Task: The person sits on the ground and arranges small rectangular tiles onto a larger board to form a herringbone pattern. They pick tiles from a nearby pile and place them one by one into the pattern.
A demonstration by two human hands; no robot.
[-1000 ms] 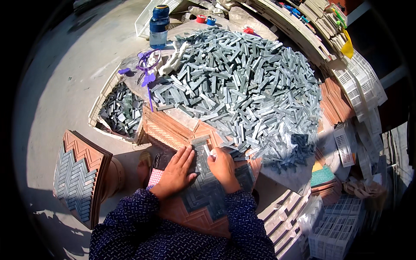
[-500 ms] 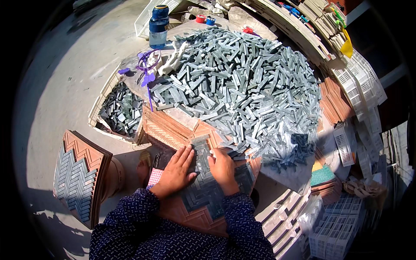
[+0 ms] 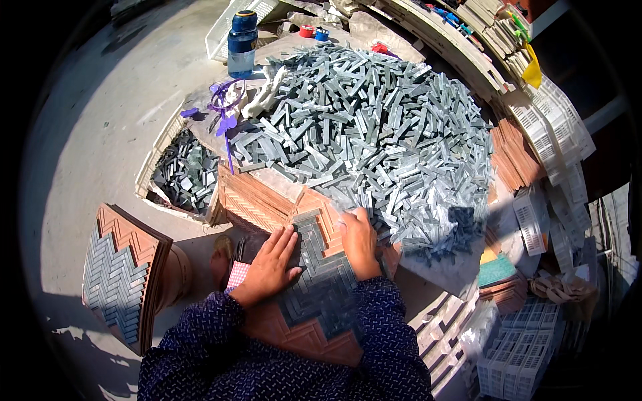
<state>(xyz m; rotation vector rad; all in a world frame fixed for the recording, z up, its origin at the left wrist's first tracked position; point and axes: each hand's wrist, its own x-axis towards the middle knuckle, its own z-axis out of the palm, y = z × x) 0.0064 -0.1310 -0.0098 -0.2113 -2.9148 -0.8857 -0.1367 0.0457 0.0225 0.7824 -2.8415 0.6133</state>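
A terracotta-coloured board with herringbone grooves (image 3: 311, 334) lies in front of me, much of it filled with grey stone strips (image 3: 321, 284). My left hand (image 3: 267, 266) rests flat on its left side, fingers stretched out. At the board's upper right, beside the big heap of loose grey strips (image 3: 374, 127), is my right hand (image 3: 359, 246). Its fingers are curled together, and what they may hold is hidden. Bare grooves (image 3: 326, 230) show between the two hands.
More grooved boards (image 3: 257, 194) are stacked beyond my left hand. Another stack (image 3: 127, 274), topped with laid strips, stands at left. A crate of dark pieces (image 3: 187, 170), a blue bottle (image 3: 242, 43) and a purple hoop-shaped item (image 3: 227, 100) lie farther off. White baskets (image 3: 521, 347) stand at right.
My right hand has moved right and slightly away from me, from over the laid strips to the heap's near edge, uncovering bare grooves. My left hand stays in place.
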